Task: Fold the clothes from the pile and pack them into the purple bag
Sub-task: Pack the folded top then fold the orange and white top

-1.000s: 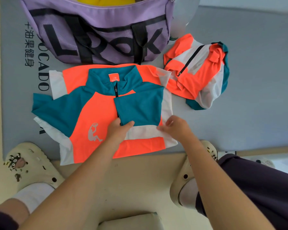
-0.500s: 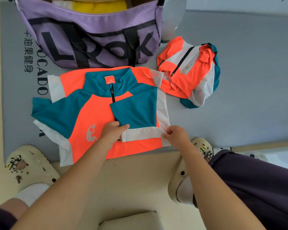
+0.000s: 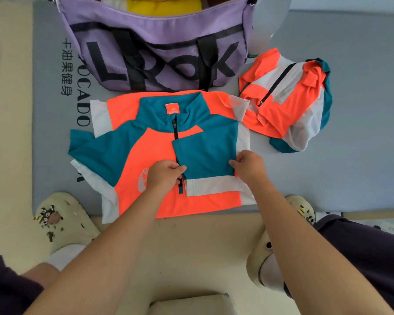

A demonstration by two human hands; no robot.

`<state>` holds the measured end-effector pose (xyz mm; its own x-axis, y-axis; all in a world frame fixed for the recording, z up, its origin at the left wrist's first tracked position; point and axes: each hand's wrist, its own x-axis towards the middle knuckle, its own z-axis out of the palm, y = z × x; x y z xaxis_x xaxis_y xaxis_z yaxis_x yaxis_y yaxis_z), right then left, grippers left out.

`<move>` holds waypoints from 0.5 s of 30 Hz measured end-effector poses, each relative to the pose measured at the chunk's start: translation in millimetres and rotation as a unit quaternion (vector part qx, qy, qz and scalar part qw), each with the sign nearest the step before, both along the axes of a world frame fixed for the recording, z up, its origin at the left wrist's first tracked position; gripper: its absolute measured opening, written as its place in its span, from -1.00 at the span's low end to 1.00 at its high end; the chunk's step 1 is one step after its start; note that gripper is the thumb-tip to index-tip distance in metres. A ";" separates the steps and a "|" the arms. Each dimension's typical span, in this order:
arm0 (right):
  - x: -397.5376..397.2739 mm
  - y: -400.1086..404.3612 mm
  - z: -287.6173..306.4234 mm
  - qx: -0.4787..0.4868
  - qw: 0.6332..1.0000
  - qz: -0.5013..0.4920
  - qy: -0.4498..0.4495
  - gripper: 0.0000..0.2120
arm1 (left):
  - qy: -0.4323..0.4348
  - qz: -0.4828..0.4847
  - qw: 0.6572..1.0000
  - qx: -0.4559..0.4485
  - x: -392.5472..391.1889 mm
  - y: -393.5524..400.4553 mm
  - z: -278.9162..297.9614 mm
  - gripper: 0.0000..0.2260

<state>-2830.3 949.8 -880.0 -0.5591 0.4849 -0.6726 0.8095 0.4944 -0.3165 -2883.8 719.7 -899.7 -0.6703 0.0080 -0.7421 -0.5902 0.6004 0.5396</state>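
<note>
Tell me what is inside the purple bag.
Through the open top of the purple bag a yellow garment shows, with something white beside it. The bag's wall hides whatever lies deeper.

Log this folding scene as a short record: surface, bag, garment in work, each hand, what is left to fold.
surface: grey mat on a beige floor
bag: purple bag, open at the top, yellow and white fabric inside
garment in work: orange, teal and white shirt flat in front of the bag, its right sleeve folded over the chest
left hand: left hand pinching the folded sleeve's edge near the zip
right hand: right hand pinching the sleeve's other edge
left to fold: crumpled shirt in the same colours, right of the bag
</note>
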 end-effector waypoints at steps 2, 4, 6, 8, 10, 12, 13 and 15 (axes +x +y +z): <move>1.7 -10.2 5.9 0.068 0.997 0.015 0.037 -0.78 | 0.029 -0.013 0.999 0.003 -0.9 -2.7 -0.9 -0.88; 1.7 -27.1 11.8 0.116 0.983 0.080 0.120 -0.76 | 0.056 -0.032 0.998 0.007 -2.3 -5.2 -1.5 -0.86; -5.7 -49.5 15.0 0.093 0.967 0.169 0.168 -0.70 | 0.091 -0.025 0.996 -0.009 -7.0 -10.2 2.0 -0.86; -16.1 -73.8 13.7 0.052 0.953 0.260 0.147 -0.51 | 0.146 0.026 0.988 -0.039 -16.8 -21.7 9.0 -0.86; -27.7 -91.2 9.5 0.049 0.938 0.329 0.099 -0.31 | 0.195 0.103 0.972 -0.083 -32.0 -43.2 19.2 -0.88; -35.0 -100.4 3.2 0.064 0.939 0.333 0.059 -0.23 | 0.245 0.154 0.948 -0.134 -45.3 -76.0 27.3 -0.89; -39.1 -103.8 1.5 0.061 0.949 0.304 0.057 -0.24 | 0.266 0.162 0.937 -0.159 -50.7 -94.8 29.3 -0.84; -49.8 -113.2 0.0 0.039 0.966 0.239 0.090 -0.29 | 0.266 0.141 0.931 -0.207 -61.3 -132.4 29.5 -0.71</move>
